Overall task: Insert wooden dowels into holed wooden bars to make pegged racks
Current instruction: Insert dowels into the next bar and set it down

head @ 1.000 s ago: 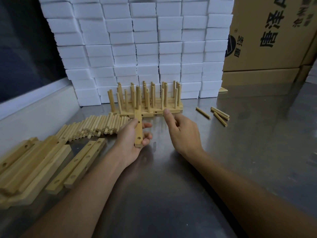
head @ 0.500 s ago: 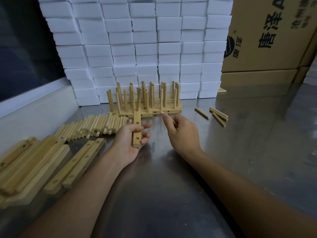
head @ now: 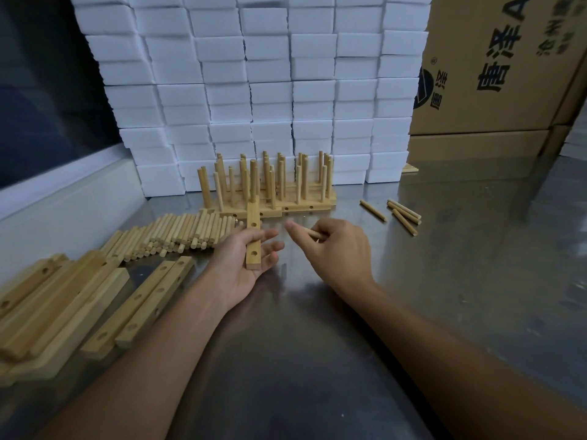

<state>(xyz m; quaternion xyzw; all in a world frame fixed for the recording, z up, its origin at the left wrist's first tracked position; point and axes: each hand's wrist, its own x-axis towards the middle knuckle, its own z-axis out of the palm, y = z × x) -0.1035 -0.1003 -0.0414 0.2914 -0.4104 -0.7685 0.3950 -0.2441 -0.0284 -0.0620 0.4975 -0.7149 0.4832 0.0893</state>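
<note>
My left hand point(head: 244, 265) holds a short holed wooden bar point(head: 253, 239), its far end pointing away from me, fingers loosely wrapped under it. My right hand point(head: 336, 249) grips a wooden dowel point(head: 313, 233) just right of the bar; the dowel lies across the fingers with its tip pointing left toward the bar. Behind them several finished pegged racks point(head: 273, 188) stand with dowels upright. A heap of loose dowels point(head: 178, 233) lies to the left.
Holed wooden bars point(head: 139, 303) are stacked at the near left on the steel table point(head: 444, 281). Three loose dowels point(head: 400, 212) lie at the right. A wall of white foam blocks point(head: 270, 90) and cardboard boxes point(head: 495, 74) close off the back.
My right hand has drawn back from the racks toward me and now grips a dowel. My left hand with the bar has barely moved.
</note>
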